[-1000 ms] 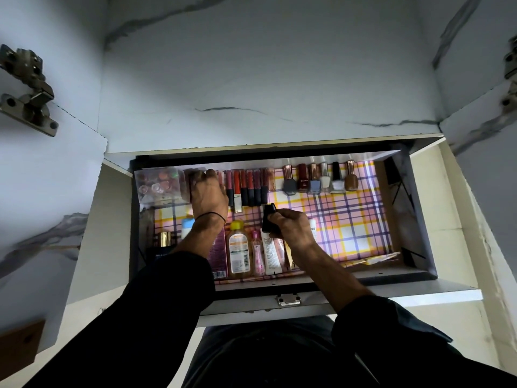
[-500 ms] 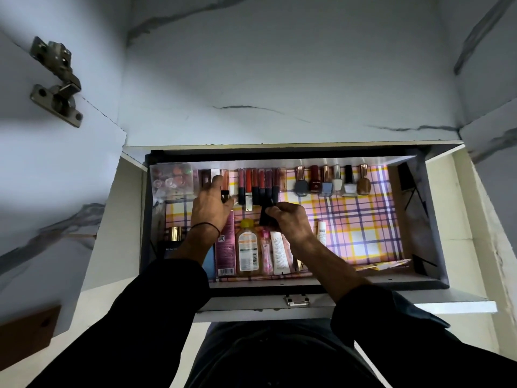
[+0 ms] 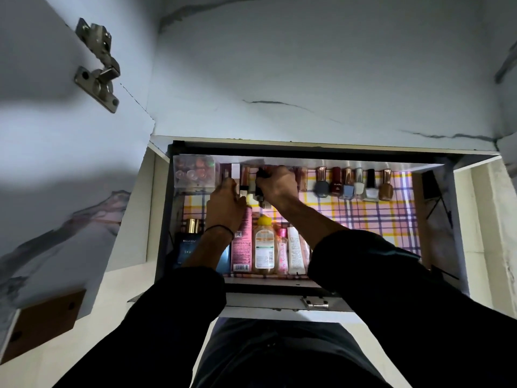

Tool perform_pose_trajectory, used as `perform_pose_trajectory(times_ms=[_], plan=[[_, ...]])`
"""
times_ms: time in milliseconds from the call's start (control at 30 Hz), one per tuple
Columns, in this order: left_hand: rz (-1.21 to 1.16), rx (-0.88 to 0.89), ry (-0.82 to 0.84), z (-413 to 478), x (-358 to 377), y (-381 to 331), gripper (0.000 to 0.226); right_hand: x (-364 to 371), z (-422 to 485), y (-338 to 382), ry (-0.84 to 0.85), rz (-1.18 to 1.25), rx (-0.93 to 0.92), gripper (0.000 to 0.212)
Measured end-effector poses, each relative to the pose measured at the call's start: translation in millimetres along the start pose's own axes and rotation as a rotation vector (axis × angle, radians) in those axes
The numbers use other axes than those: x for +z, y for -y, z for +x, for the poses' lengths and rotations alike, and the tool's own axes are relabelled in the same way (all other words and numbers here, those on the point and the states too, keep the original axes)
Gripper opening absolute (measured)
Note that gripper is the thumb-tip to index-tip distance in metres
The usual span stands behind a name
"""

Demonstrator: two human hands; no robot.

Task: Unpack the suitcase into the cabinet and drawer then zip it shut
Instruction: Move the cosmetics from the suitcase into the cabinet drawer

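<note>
Pinching a black tube [image 3: 260, 191], the right hand [image 3: 278, 184] grip reaches the drawer [image 3: 265, 302] back; the left hand [image 3: 226, 204] touches lipsticks [image 3: 244, 177], its grip state unclear.

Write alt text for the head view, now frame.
A person's right hand grips a dark tube at the lipstick row along the back of an open drawer, with the left hand beside it. Nail polish bottles line the back right, a clear box sits back left, toiletry bottles lie along the front.
</note>
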State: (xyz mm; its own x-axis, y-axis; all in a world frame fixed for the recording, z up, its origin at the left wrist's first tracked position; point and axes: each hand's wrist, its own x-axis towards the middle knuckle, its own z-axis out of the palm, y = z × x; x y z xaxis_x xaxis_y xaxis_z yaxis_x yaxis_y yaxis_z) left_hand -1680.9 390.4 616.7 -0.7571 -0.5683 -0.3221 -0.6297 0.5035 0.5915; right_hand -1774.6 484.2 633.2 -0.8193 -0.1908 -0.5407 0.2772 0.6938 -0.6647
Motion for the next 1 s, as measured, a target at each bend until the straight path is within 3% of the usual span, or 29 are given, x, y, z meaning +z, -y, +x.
perform_pose_trajectory(times_ms=[233, 633, 1000], plan=[[-0.002, -0.009, 0.023, -5, -2, -1, 0.032, 8, 7, 4, -0.015, -0.071, -0.025, 0.024], [-0.030, 0.032, 0.038, -5, -1, -8, 0.029, 9, 11, -12, -0.015, -0.042, -0.045, 0.017], [-0.031, 0.026, 0.060, -7, -5, -10, 0.032, 24, 11, -23, 0.000, -0.210, -0.067, 0.035]])
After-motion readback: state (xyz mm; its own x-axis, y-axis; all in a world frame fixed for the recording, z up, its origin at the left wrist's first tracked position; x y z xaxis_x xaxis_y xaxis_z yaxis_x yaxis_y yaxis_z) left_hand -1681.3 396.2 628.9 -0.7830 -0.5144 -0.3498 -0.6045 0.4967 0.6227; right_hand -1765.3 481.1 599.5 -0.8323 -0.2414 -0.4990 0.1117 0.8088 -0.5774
